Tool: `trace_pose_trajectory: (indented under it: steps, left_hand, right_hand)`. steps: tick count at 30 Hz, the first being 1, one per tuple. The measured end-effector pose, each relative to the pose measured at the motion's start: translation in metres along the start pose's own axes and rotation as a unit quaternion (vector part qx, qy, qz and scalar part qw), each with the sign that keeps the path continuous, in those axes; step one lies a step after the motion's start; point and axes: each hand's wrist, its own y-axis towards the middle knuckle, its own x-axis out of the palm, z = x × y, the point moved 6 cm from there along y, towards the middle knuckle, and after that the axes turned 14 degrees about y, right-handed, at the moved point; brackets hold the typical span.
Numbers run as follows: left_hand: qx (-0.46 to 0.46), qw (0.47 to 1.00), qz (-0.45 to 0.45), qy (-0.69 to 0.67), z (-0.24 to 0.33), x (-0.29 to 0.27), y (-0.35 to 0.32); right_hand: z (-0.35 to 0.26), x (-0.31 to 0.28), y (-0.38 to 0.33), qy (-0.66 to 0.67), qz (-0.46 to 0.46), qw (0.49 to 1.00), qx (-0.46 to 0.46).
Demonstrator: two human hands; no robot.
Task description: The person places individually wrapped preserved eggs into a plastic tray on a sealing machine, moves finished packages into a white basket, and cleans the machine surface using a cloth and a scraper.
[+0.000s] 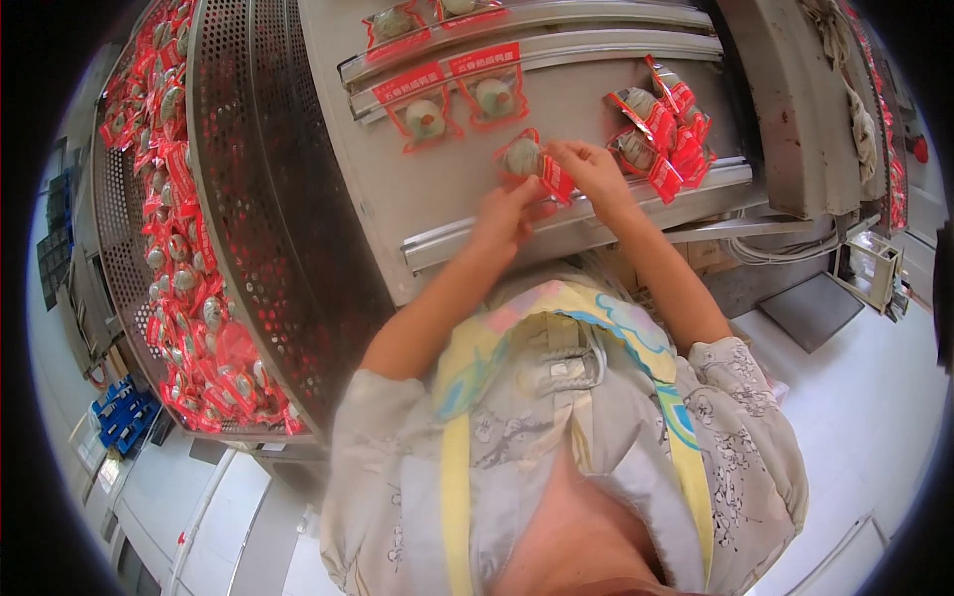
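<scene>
A bagged egg (521, 157), pale grey-green in a clear pouch with a red band, is between my hands over the near part of the metal worktop. My right hand (596, 179) pinches the red end of this pouch. On its near side, my left hand (509, 214) is closed at the pouch's lower edge; it is slightly blurred, and its fingertips are partly hidden. Beyond the hands, two bagged eggs (425, 117) (493, 97) lie side by side against a metal rail. To the right is a loose pile of bagged eggs (664, 134).
A large perforated metal bin (253, 199) stands at the left, with many red bagged eggs (184, 278) along its far side. Metal rails (576, 211) cross the worktop (348, 169). Machine housing (785, 109) borders the right. Coiled cable (785, 250) hangs below it.
</scene>
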Motion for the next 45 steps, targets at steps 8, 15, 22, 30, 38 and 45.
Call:
trace_pose_trajectory:
  steps: [8,15,22,30,38,45]
  left_hand:
    - [-0.031,0.999,-0.002,-0.029,0.013,-0.015,-0.009]
    - [-0.054,0.997,-0.05,-0.001,0.005,-0.033,-0.009]
    - [0.039,0.975,0.0,0.219,0.013,-0.085,-0.015]
    - [0.226,0.771,0.185,0.566,0.042,-0.138,-0.035]
    - [0.252,0.717,0.223,0.611,0.042,-0.13,-0.059]
    - [0.247,0.72,0.228,0.607,0.035,-0.135,-0.059]
  right_hand:
    - [0.004,0.002,-0.015,0.023,-0.069,0.963,0.258]
    - [0.032,0.022,-0.012,0.104,-0.136,0.936,0.307]
    - [0.027,0.04,-0.007,-0.063,-0.199,0.936,0.282]
    - [0.043,0.079,0.029,-0.322,-0.155,0.934,-0.006]
    - [0.045,0.085,0.031,-0.403,-0.179,0.897,0.008]
    - [0.037,0.092,0.021,-0.455,-0.15,0.876,-0.057]
